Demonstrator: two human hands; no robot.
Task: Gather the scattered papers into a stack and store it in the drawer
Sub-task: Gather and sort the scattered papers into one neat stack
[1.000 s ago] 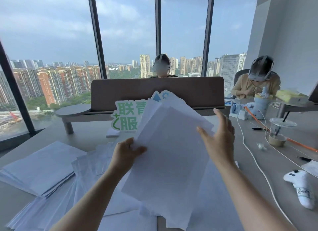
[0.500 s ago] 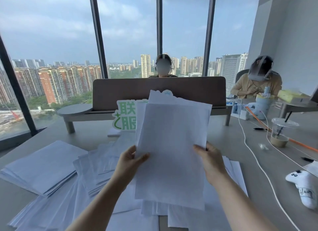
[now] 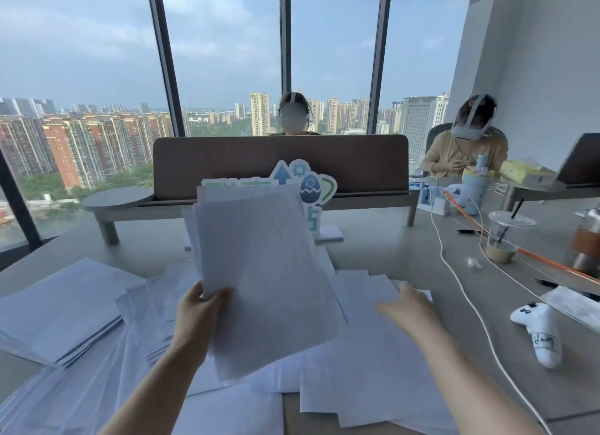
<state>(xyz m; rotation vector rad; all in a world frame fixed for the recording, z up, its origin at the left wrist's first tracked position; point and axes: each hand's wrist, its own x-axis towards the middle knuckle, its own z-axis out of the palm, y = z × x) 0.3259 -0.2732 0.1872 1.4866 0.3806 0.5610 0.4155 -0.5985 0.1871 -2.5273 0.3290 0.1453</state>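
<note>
A: Far left, what's down?
B: One squared pile on the table, edges flush. Just right of it loose sheets fan out, overlapping, too many to count.

A: Left hand?
B: Left hand raised off the table, thumb on the near face of a sheaf, fingers curled behind it: pinching the lower left corner. The sheaf stands tilted, top leaning left (several sheets, count unclear; no print legible).

A: Any writing?
B: Behind the sheaf, a sign: green characters mostly hidden, a blue arrow, a gear, an egg, part of a green figure like "5". Nothing fully readable.

A: Right hand?
B: Right hand blurred, low over more sheets spread on the table, fingers stretched forward, holding nothing; I can't tell if it touches them.

A: Further right?
B: One lidded cup with a straw, two white cables, an orange cable, one white controller with dark scribble I can't read. Two persons sit beyond in headsets. No drawer in view.
</note>
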